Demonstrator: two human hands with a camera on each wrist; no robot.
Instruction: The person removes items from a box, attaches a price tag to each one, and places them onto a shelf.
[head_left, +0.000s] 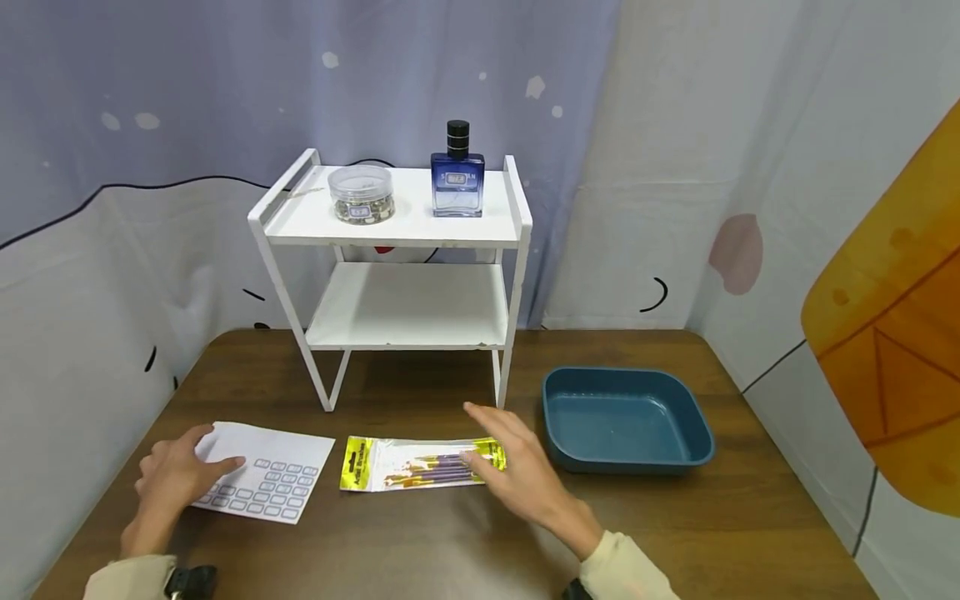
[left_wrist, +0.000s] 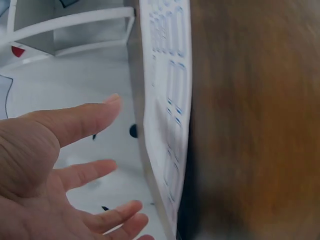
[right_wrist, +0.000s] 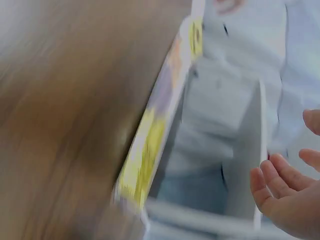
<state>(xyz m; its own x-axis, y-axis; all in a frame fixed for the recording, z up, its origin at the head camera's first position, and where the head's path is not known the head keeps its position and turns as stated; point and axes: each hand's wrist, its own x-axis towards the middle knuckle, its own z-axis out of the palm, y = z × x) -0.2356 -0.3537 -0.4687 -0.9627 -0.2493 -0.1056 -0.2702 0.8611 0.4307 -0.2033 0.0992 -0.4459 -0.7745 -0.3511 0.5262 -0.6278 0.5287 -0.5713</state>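
Note:
On the left of the table lies a white sheet of blue-bordered labels (head_left: 277,475). My left hand (head_left: 174,473) is above its left side, fingers spread; in the left wrist view a gap shows between the hand (left_wrist: 75,170) and the sheet (left_wrist: 167,100). A clear packet of paint brushes (head_left: 423,463) with yellow ends lies in the middle. Over the packet's right end hovers my right hand (head_left: 525,475), its fingers extended and holding nothing. The right wrist view shows that hand (right_wrist: 290,192) apart from the blurred packet (right_wrist: 155,120).
A white two-tier rack (head_left: 408,308) stands behind the packet. Its top shelf bears a clear round jar (head_left: 362,196) and a blue perfume bottle (head_left: 457,183). To the right is a teal plastic bin (head_left: 626,421). Patterned cloth (head_left: 645,167) hangs behind the table (head_left: 420,550).

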